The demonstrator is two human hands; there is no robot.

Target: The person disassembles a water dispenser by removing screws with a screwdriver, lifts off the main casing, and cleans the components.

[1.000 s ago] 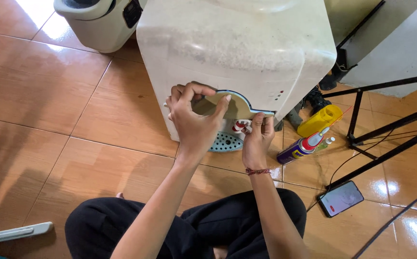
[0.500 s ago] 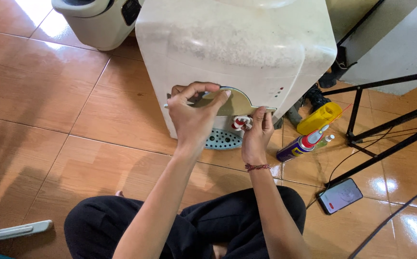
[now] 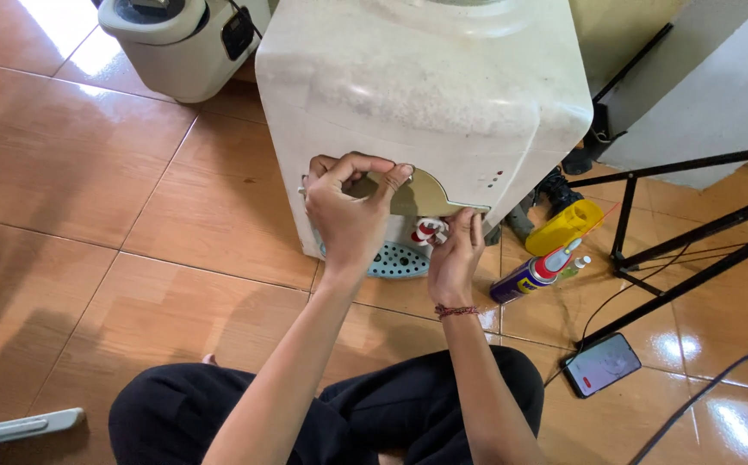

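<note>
I sit cross-legged on the orange tile floor [image 3: 115,198], facing the white tabletop water dispenser [image 3: 425,95] that fills the upper middle of the frame. My left hand [image 3: 348,211] is curled around the left end of the tan curved panel [image 3: 421,196] on the dispenser's front, thumb on top and fingers hooked over its upper edge, so it is closed in a grip on that panel. Compared with a second ago the hand sits a little higher and tighter on the edge, and more of the panel's right part shows bare beside it; the panel itself seems to stay in its place on the front, just above the taps. My right hand [image 3: 456,258] remains just below the panel's right end, fingers pinched at the red-and-white tap [image 3: 428,231]; I judge it closed on the tap, though the fingertips partly hide the contact. The blue-green drip tray [image 3: 395,261] lies under both hands at the dispenser's foot. So the change is small: a regrip, not a release.

At centre right a blue-and-yellow spray can [image 3: 533,274] lies beside a yellow bottle [image 3: 563,226], and a smartphone [image 3: 602,363] lies at lower right near black stand legs [image 3: 684,241]. A rice cooker [image 3: 176,43] stands in the upper left.
</note>
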